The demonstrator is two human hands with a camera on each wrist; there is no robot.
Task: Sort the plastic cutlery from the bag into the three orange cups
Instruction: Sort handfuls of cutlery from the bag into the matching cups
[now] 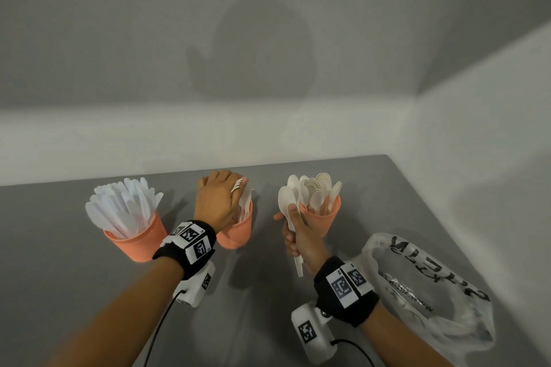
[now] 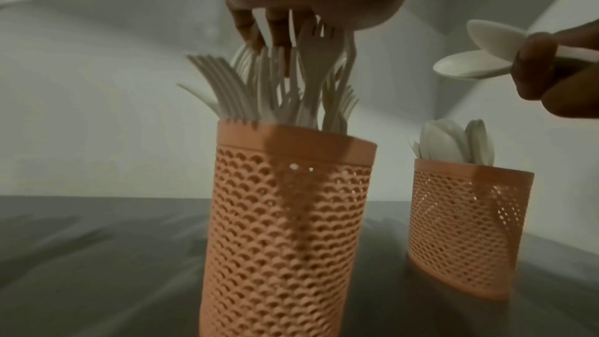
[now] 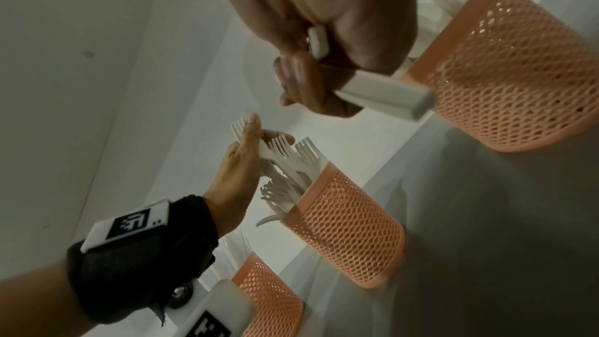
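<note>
Three orange mesh cups are lined up on the grey table [image 1: 387, 188]. The left cup [image 1: 137, 240] is packed with knives, the middle cup [image 1: 235, 232] with forks, the right cup [image 1: 323, 217] with spoons. A fork [image 1: 238, 185] is held between the fingers of the left hand [image 1: 216, 201], right over the middle cup. A couple of spoons [image 1: 287, 202] are gripped by their handles in the right hand [image 1: 301, 237], just beside the right cup. The plastic bag [image 1: 429, 292] is slumped on the near right.
</note>
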